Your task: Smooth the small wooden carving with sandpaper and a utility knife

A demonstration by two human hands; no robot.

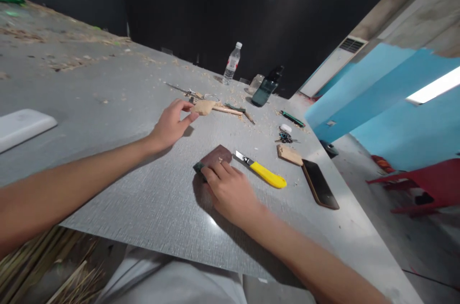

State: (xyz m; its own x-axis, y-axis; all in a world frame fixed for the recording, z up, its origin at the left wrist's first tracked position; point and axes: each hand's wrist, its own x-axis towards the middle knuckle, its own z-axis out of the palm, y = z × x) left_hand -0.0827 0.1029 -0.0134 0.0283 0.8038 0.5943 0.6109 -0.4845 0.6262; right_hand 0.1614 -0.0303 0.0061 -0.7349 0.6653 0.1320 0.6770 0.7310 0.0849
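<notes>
The person's left hand (pixel 168 127) reaches out over the grey textured bench (pixel 108 103), its grip closed on a small pale carved piece of wood (pixel 203 106), thumb below and fingertips above the near edge. The piece sits low over the bench, among a scatter of wood shavings, with a thin wooden stick (pixel 226 110) lying just behind it.

The right hand (pixel 230 189) lies nearer the body, palm down, fingers spread and pressing on a dark reddish-brown sanding block with a green edge (pixel 215 156). The grip here is open, flat on the block's near corner rather than wrapped around it. The block lies flat on the bench.

Just beside the block, to its right, lies a yellow-handled utility knife (pixel 264 172) with its blade out and pointing toward the block. Farther right a small flat wooden slab (pixel 289 154) lies touching or nearly touching a dark phone (pixel 319 184), face up near the bench edge. A bunch of keys (pixel 285 137) lies beyond them.

At the far end stand a clear plastic water bottle (pixel 232 63) and a dark green flask (pixel 266 87). A white flat case (pixel 21 127) rests at the left.
</notes>
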